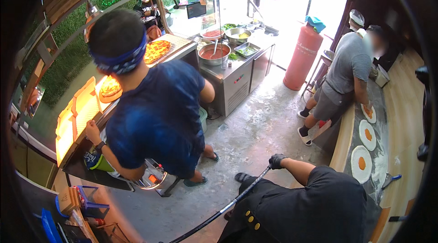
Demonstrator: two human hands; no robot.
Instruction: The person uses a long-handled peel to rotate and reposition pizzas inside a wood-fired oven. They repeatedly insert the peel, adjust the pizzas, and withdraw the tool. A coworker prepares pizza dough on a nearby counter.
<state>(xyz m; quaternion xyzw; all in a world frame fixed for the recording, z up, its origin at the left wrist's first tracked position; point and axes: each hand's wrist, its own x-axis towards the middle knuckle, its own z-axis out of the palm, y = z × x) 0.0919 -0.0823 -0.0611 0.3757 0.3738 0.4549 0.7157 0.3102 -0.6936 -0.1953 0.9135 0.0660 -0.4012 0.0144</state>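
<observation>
Neither of my hands is in view. Below me, a person in black bends forward, a black-gloved hand (278, 161) closed around a long metal pole (236, 200); its far end is out of view. At the right, flattened dough rounds (361, 164) with orange-red sauce in their middles lie on a floured dark worktop (378, 147). A person in grey (352, 61) leans over the farthest round with a hand on it. To the left, a person in a dark blue shirt (157, 109) stands beside a baked pizza (111, 87) and an unfolded pizza box (77, 113).
A red gas cylinder (303, 58) stands on the concrete floor (236, 140). A steel counter (232, 89) holds a bowl of red sauce (214, 53) with a ladle. Another pizza (157, 51) lies at the back left. A blue-handled scraper (390, 179) rests by the worktop's edge.
</observation>
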